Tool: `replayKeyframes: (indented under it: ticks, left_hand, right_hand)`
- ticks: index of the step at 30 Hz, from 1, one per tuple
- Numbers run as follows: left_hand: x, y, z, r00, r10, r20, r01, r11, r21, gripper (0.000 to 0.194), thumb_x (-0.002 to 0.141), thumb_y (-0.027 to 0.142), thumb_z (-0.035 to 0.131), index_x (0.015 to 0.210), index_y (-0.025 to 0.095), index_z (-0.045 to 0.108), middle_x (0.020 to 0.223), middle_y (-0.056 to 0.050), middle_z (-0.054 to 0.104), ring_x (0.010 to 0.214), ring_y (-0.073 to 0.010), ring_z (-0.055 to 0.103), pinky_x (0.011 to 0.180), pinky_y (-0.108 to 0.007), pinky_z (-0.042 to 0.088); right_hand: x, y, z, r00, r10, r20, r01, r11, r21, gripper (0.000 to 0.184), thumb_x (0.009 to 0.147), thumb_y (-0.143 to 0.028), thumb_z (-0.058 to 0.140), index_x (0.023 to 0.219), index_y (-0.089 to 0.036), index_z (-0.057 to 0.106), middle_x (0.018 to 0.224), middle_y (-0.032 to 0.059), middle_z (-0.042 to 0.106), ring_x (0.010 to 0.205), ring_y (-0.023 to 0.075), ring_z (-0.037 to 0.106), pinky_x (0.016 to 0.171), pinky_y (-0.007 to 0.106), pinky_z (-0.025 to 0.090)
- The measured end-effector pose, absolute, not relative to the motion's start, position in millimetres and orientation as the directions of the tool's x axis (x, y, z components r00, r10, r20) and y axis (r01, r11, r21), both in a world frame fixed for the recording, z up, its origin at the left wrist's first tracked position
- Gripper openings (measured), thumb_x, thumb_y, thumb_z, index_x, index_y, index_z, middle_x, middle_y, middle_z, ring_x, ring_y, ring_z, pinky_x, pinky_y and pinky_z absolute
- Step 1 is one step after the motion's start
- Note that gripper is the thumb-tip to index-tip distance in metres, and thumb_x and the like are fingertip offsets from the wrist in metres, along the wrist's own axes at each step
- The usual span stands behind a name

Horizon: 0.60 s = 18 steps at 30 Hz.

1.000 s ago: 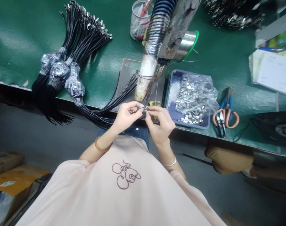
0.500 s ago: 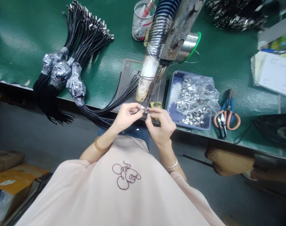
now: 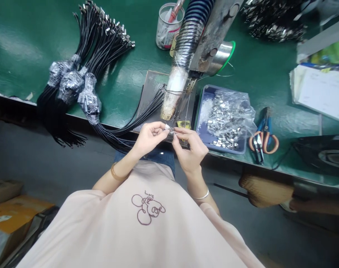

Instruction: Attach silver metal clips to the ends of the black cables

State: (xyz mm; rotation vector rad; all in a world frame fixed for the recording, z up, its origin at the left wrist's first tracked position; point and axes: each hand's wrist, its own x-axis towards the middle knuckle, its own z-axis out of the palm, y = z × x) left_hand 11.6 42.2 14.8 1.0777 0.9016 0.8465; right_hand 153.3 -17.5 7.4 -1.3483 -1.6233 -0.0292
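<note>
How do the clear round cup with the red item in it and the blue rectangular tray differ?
The clear round cup is tall and narrow; the blue rectangular tray is low and wide. The cup holds a red item and pale pieces; the tray holds small silvery parts and a clear plastic bag. The cup stands farther back, the tray near the front edge. Both are open-topped, on the green table.

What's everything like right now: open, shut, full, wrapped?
Left hand: pinching a tiny thing
Right hand: pinching it too
Tray: open, holding metal bits
Bag: crumpled
Cup: upright, open
Spool: wound with wire
Pliers: handles spread
Bundles: plastic-wrapped
Papers: stacked
</note>
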Motion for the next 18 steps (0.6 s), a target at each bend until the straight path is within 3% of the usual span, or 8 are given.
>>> replayKeyframes:
  ticks: [4, 10, 14, 18]
  left_hand:
    - [10.6, 43.8, 16.6, 0.431, 0.887, -0.168, -0.15, 0.254, 0.956, 0.037, 0.07, 0.045, 0.081, 0.071, 0.013, 0.061, 0.052, 0.008, 0.043, 0.047, -0.0031, 0.033, 0.048, -0.02, 0.024]
    - [8.5, 46.0, 16.4, 0.575, 0.783, -0.238, -0.2, 0.417, 0.887, 0.048, 0.068, 0.056, 0.081, 0.077, 0.015, 0.058, 0.048, 0.011, 0.039, 0.042, -0.0026, 0.026, 0.044, -0.02, 0.019]
    - [11.4, 43.1, 14.9, 0.492, 0.852, -0.179, -0.184, 0.303, 0.935, 0.042, 0.07, 0.049, 0.08, 0.081, 0.015, 0.058, 0.054, 0.009, 0.044, 0.047, -0.0035, 0.033, 0.049, -0.02, 0.025]
    - [12.5, 41.3, 14.2, 0.43, 0.893, -0.129, -0.056, 0.17, 0.984, 0.029, 0.076, 0.039, 0.072, 0.082, 0.014, 0.06, 0.053, 0.01, 0.035, 0.049, -0.0049, 0.029, 0.05, -0.021, 0.022]
  right_hand:
    - [153.3, -16.8, 9.2, 0.119, 0.74, 0.662, 0.74, 0.379, -0.556, 0.015, 0.086, -0.007, 0.068, 0.082, -0.021, 0.064, 0.09, 0.0042, 0.079, 0.085, 0.0173, 0.077, 0.077, 0.03, 0.063]
    - [154.6, -16.3, 10.7, 0.11, 0.749, 0.654, 0.742, 0.376, -0.555, 0.014, 0.086, -0.009, 0.067, 0.081, -0.022, 0.064, 0.089, 0.0034, 0.078, 0.083, 0.0176, 0.077, 0.075, 0.031, 0.063]
    - [156.0, -14.9, 9.2, 0.071, 0.731, 0.679, 0.776, 0.388, -0.498, 0.014, 0.087, -0.009, 0.067, 0.084, -0.022, 0.064, 0.092, 0.0046, 0.079, 0.085, 0.0175, 0.077, 0.077, 0.03, 0.063]
    - [157.0, -13.2, 8.9, 0.048, 0.726, 0.686, 0.791, 0.391, -0.47, 0.013, 0.087, -0.01, 0.067, 0.084, -0.022, 0.064, 0.092, 0.0049, 0.079, 0.085, 0.0178, 0.077, 0.076, 0.03, 0.063]
